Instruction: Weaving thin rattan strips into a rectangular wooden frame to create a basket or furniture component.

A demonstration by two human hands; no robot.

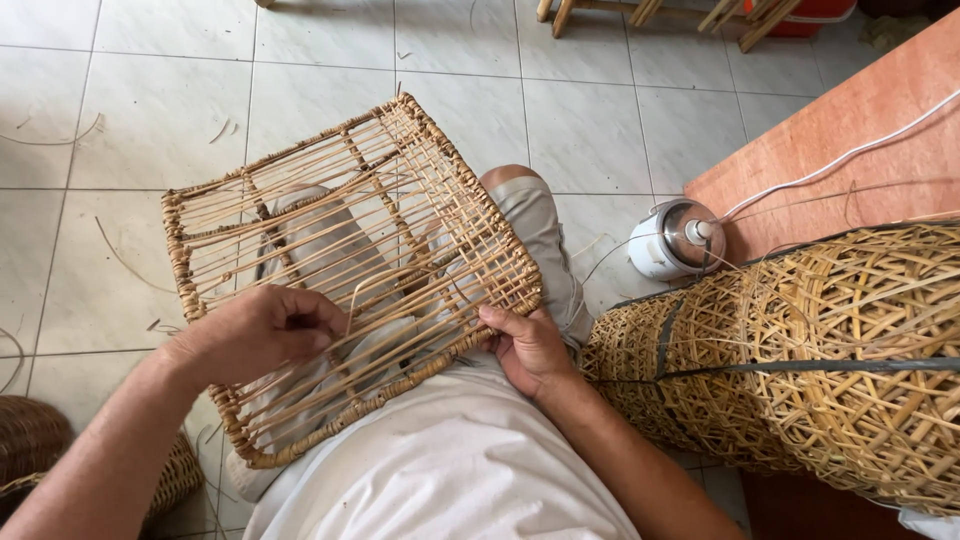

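**Rattan frame across the lap, both hands on it**

The flat rattan frame [350,270] lies tilted over the seated person's knees, its long side running from the near left up toward the far right, one corner pointing away at the tiled floor [140,110]. Thin canes run side by side across it, bound by a braided rim.

The left hand [262,330] rests on top of the slats near the middle, fingers curled shut around a loose pale strand; how tight the pinch is I cannot make out, as the fingertips are tucked under. The right hand [528,350] clamps the near right edge, thumb on top of the rim, fingers hidden beneath.

Just beside the right arm lie large open-weave baskets [800,360], stacked on their sides and crowding that side; a dark strap crosses them. Behind them sits a small white appliance [675,238] with a white cord [840,155] trailing over a reddish board [860,120]. At the lower left a darker woven basket [40,450] is cut off by the frame edge. Wooden legs [640,12] show at the top, mostly out of view. Cane scraps litter the tiles.
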